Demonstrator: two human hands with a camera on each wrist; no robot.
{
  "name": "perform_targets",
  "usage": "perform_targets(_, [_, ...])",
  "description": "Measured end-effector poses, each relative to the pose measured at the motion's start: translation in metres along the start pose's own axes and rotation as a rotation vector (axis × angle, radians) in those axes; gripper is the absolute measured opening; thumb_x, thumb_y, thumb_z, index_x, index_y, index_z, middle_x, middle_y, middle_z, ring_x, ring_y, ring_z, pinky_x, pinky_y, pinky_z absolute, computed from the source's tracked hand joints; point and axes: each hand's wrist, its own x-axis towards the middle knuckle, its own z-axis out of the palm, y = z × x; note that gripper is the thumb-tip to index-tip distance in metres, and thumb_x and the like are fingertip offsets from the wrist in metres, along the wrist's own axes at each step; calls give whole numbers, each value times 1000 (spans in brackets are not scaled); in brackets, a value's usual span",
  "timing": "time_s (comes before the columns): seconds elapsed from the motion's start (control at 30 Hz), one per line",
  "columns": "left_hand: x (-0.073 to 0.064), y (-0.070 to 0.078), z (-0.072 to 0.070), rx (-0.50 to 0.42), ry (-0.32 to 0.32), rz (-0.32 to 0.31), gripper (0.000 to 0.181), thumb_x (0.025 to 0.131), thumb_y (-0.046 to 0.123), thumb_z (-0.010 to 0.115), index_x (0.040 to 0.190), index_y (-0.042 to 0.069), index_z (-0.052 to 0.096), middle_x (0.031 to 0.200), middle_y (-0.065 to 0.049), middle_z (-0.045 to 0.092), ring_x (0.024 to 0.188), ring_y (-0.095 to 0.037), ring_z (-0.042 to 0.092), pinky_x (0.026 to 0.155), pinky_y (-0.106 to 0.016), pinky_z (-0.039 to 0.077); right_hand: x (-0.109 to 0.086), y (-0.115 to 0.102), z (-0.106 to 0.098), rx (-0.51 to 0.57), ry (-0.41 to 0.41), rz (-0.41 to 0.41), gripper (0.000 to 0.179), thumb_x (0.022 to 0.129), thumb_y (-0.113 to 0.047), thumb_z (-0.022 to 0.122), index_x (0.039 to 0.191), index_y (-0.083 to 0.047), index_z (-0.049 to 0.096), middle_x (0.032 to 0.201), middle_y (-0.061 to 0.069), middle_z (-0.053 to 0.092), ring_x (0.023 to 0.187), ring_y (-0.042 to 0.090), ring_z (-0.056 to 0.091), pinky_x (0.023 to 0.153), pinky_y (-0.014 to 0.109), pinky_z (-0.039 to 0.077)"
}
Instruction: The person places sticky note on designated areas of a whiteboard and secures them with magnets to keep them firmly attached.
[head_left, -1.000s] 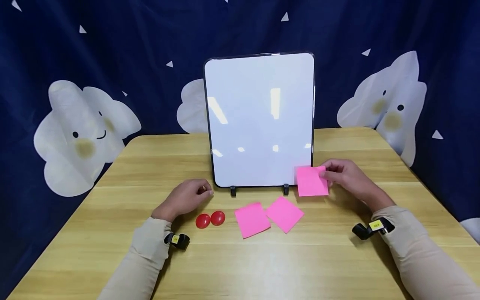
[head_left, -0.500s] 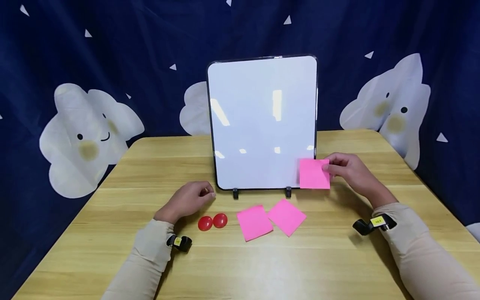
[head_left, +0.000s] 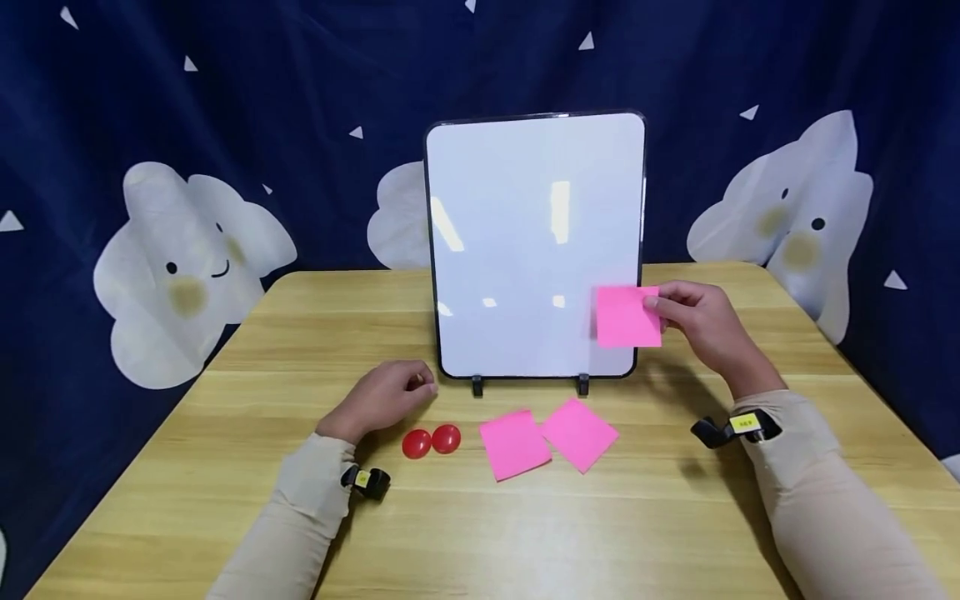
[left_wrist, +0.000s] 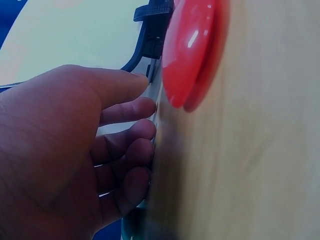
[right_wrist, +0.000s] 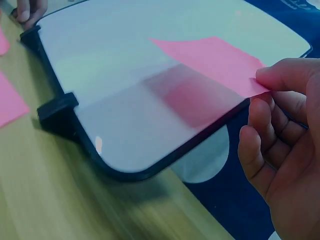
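Between thumb and fingers, my right hand (head_left: pixel 701 321) pinches a pink sticky note (head_left: pixel 624 318) by its right edge. The note overlaps the lower right of a white board (head_left: pixel 525 242) standing upright in a black frame. In the right wrist view the held note (right_wrist: pixel 215 62) appears apart from the board face, above its own reflection. My left hand (head_left: pixel 381 396) rests on the table left of the board, fingers loosely curled around nothing. In front of it lie two red round magnets (head_left: pixel 417 444). Two more pink sticky notes (head_left: pixel 515 444) lie in front of the board, almost touching.
Two small black feet (head_left: pixel 582 384) hold the board's bottom edge. The wooden table (head_left: pixel 570 533) runs under everything. Behind it hangs a dark blue curtain (head_left: pixel 322 75) with white clouds. A small black camera (head_left: pixel 735 427) is strapped to each wrist.
My right hand has raised the sticky note up along the board's lower right edge. The left hand stays in place. The whole head view has shifted slightly.
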Motion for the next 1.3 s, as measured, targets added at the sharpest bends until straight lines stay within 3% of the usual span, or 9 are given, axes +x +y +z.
perform_targets(0.17, [0,0,1,-10,-2,-4,10,97,31,65,96,21,69,86,9,64,78,-13,57,75,-35,49,5,0,5,105,-9,-24,7,95,-2,67,97,3,72,84,3,69,70,11,60,63,22,53])
perform_targets(0.4, [1,-3,0,-13,13,-6,11,97,31,64,96,22,70,86,10,64,77,-13,57,74,-35,49,12,-10,9,-3,23,-24,13,96,-9,68,102,1,73,81,1,69,69,12,60,64,22,53])
perform_targets(0.57, [1,-4,0,-29,11,5,14,99,34,63,95,23,70,84,10,64,76,-13,57,72,-34,49,15,-18,7,-111,95,-26,15,95,-13,71,100,1,73,76,-1,67,67,13,60,64,24,52])
perform_targets(0.77, [1,-4,1,-32,16,-1,21,101,38,60,94,23,71,81,9,63,73,-13,56,70,-34,48,22,-25,7,-132,119,-7,18,93,-16,74,101,1,73,77,-1,67,68,15,60,65,26,51])
perform_targets(1.07, [6,3,8,-35,0,14,24,102,41,57,99,21,71,87,9,64,77,-13,57,75,-34,49,22,-30,8,-267,171,8,27,92,-23,75,99,3,70,76,-3,66,68,15,59,63,23,49])
perform_targets(1.3, [0,-3,3,-30,10,-32,22,102,40,58,99,22,72,87,8,64,78,-14,57,76,-35,49,34,-26,29,-274,247,-21,27,91,-26,76,100,-1,70,78,-2,65,70,15,58,61,20,49])
